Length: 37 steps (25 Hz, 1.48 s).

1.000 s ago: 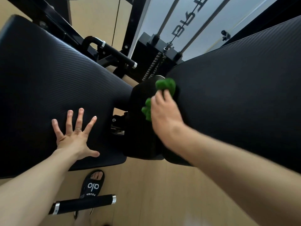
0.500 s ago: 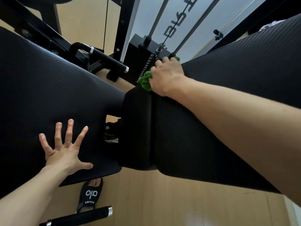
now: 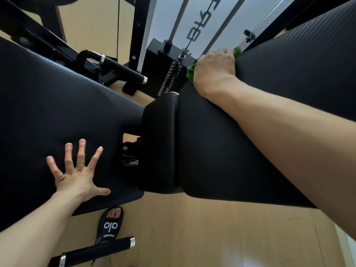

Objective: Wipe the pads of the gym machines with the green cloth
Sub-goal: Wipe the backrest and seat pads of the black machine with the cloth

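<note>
Head view: black ribbed pad point(image 3: 221, 147) over wood floor point(image 3: 202, 232). Your right hand point(image 3: 213, 68) grasps green cloth point(image 3: 191, 73) at pad's far edge, cloth mostly hidden. Your left hand point(image 3: 77, 176) released, fingers splayed flat on left pad point(image 3: 48, 105).

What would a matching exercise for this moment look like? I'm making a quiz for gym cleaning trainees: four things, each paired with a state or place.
Things:
1. left hand
2. right hand
3. green cloth
4. black slide sandal

States or places:
A. on the wooden floor, foot inside
B. bunched under a hand at the pad's far edge
C. fingers spread flat on the left pad
D. pressing the cloth onto the right pad

Pairs: 1-C, 2-D, 3-B, 4-A
</note>
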{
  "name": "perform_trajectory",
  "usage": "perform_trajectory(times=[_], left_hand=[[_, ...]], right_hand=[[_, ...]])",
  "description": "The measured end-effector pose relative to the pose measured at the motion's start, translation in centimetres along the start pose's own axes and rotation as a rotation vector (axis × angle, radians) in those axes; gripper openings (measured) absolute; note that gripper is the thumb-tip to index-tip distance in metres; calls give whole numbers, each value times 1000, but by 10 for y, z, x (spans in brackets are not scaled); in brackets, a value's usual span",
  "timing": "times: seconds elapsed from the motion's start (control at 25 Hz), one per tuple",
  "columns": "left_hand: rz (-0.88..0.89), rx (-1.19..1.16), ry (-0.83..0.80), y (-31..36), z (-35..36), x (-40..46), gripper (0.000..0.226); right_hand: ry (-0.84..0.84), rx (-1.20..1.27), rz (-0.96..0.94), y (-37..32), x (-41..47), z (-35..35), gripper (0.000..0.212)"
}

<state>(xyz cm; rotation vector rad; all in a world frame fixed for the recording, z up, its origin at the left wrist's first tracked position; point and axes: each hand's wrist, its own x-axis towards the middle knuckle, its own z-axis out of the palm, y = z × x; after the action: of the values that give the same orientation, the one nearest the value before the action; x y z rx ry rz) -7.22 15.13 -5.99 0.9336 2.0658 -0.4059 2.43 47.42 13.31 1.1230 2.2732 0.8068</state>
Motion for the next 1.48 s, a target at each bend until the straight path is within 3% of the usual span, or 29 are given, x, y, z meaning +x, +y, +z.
perform_trajectory(times=[0.28,0.44,0.72,0.88,1.0,1.08,1.16,1.28,1.48], left_hand=[[-7,13,43,-3,7,5,148],[-4,31,69,-3,9,8,148],[-3,25,76,-4,16,13,147],[28,-50,85,-8,6,9,123],[35,-60,116,-4,6,-13,100],[99,-198,167,19,10,-38,91],[258,-534,192,59,8,-68,76],[464,-1062,63,128,-14,-117,69],[503,-1171,-2,172,-26,-160,61]], right_hand=[[75,-8,-103,-45,-7,17,42],[51,-22,-268,-65,-25,22,46],[55,-44,-483,-84,-124,41,51],[104,89,-568,-77,-205,56,51],[210,136,-620,-60,-250,71,38],[356,155,-665,-34,-268,77,31],[482,149,-661,2,-282,76,39],[565,99,-597,69,-298,62,37],[660,23,-395,158,-316,45,28]])
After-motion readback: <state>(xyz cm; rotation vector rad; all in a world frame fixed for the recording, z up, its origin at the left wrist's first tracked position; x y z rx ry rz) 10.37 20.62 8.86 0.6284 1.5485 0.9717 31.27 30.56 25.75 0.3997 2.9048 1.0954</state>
